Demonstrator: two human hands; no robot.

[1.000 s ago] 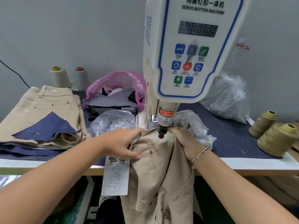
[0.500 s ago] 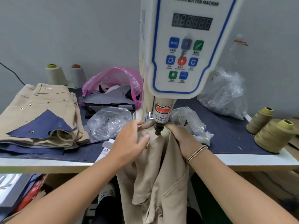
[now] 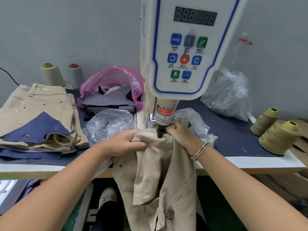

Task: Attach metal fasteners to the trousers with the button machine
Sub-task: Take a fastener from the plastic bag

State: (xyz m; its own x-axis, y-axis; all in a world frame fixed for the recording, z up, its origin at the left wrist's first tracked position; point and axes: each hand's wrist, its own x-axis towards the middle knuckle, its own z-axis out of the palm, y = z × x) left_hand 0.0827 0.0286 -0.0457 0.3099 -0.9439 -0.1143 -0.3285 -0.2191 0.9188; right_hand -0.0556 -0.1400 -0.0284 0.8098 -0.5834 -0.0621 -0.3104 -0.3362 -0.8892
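Far left, back of bench: two pale thread cones (image 3: 53,74) against the wall. In front of them, a stack of folded beige trousers (image 3: 38,105) with metal fasteners showing, a navy fabric scrap (image 3: 40,127) lying on top. Next along, a pink plastic bag (image 3: 115,80) of dark offcuts, and just before it a clear bag (image 3: 110,124).

Left hand (image 3: 121,144): fingers curled over a bunched fold of the beige trousers (image 3: 158,172), thumb along the front, gripping the cloth just left of the punch. The garment is gathered up under the machine head and the rest hangs off the front edge of the table (image 3: 250,162), down toward the floor. One small fastener visible on the hanging part.

Centre: button machine (image 3: 186,52), white panel with blue border, coloured keys, dark display. Its punch tip (image 3: 159,132) is down on the cloth between the two hands.

Right hand (image 3: 181,135): fingers curled, pinching the trouser fabric directly right of the punch, fingertips almost touching it. Bracelet (image 3: 200,150) on the wrist.

Right: crumpled clear bag (image 3: 228,97) at the wall; two olive thread cones (image 3: 276,135) at the table's end.
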